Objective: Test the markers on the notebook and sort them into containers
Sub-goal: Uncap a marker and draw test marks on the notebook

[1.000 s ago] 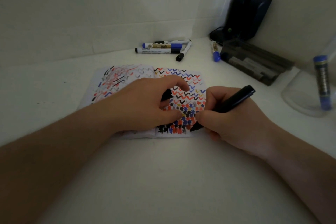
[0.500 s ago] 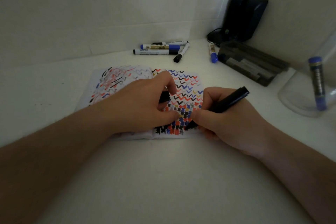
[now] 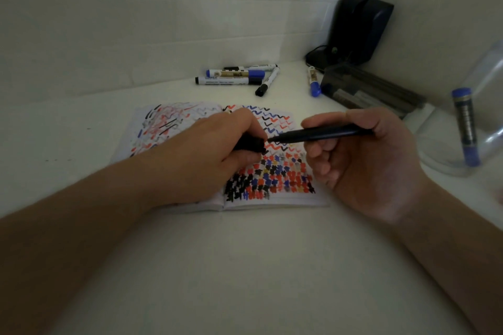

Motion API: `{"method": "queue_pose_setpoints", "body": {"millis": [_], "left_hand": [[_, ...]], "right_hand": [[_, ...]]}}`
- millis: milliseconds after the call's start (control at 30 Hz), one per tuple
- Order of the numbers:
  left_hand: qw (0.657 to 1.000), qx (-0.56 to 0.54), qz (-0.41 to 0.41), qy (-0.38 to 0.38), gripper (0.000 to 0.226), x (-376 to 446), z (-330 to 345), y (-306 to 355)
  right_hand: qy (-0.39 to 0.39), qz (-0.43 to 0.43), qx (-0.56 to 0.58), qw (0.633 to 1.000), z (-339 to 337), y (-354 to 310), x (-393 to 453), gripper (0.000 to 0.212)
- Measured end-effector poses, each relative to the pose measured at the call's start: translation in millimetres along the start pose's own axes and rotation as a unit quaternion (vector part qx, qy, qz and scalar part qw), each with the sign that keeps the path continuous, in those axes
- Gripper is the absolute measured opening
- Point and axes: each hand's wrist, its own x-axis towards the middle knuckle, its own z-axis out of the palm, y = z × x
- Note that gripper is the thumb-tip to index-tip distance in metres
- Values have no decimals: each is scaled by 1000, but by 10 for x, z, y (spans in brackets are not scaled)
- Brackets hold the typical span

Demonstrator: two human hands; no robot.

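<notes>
The near bench [image 3: 245, 266] in front of the open notebook [image 3: 272, 198] lies bare. Farther back, loose markers [image 3: 231, 77] block the way to the wall. On the right, a dark tray [image 3: 381, 92] and a clear container [image 3: 462, 149] crowd that corner.

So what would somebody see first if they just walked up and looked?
Probably the open notebook in the middle of the table, covered in red, blue and black zigzags and blotches. Just above it the right hand holds a black marker pointing at the black cap in the left hand.
</notes>
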Motion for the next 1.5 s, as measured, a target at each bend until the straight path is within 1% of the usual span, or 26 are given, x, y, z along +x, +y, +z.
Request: {"method": "queue_pose_setpoints", "body": {"millis": [67,133,200,233,300,333,367,433,467,500,533,600,733,800,900,933,1000,1067,1133,1167,1233,1267,1333,1433,1500], "left_hand": [[1000,-4,8,9,15,-3,0,5],[1000,-6,14,13,14,-4,2,7],[1000,0,16,11,15,1,8,12],[1000,2,17,13,15,2,13,17],[999,-9,25,37,13,4,11,20],[998,-25,26,57,10,5,3,21],[995,-49,29,82,10,3,-11,25],[986,-101,30,126,17,2,-19,41],[983,-116,27,136,12,11,-9,49],[982,-121,24,141,6,24,10,59],[983,-117,21,143,8,35,36,64],[985,-114,4,132,13,54,82,60],[993,-81,-20,84,9,78,107,18],[992,-92,-39,73,8,91,73,13],[987,-124,-87,56,5,124,-6,69],[987,-117,-98,47,4,132,-25,107],[992,-67,-105,29,4,107,-35,211],[994,-32,-104,21,7,7,-1,366],[993,-62,-97,28,6,-127,79,581],[989,-106,-98,33,5,-194,138,715],[969,-226,-100,24,1,-296,316,1041],[953,-286,-98,10,5,-330,427,1219],[920,-378,-94,-28,10,-369,680,1602],[880,-461,-77,-86,10,-367,1155,2173],[879,-457,-69,-119,13,-345,1562,2511]], "right_hand": [[-5,12,-4,1000,10,6,1,47],[-10,21,-16,1000,1,25,10,46],[-3,25,-40,999,7,44,21,38],[4,21,-57,998,12,57,27,31],[28,7,-79,996,32,70,35,13],[43,-4,-85,995,42,69,34,8],[56,-19,-93,994,42,69,31,8],[69,-53,-121,989,33,68,23,4],[69,-69,-140,985,38,72,21,1],[70,-84,-166,980,35,89,19,4],[71,-95,-194,974,39,117,21,7],[71,-100,-230,965,53,171,37,9],[74,-67,-251,963,39,192,78,7],[72,-52,-254,963,56,179,101,7],[78,-51,-274,957,127,164,98,5],[84,-43,-275,957,148,146,85,6],[93,-11,-259,961,165,74,18,13],[86,4,-255,963,147,-3,-136,18],[85,-7,-253,964,107,-69,-393,18],[86,-15,-235,968,69,-87,-555,17],[113,-40,-178,977,-54,-108,-960,11],[140,-58,-146,978,-133,-116,-1183,14],[209,-102,-113,966,-343,-114,-1672,26],[322,-140,-86,932,-678,-9,-2427,25],[396,-149,-50,905,-906,151,-2899,20]]}}
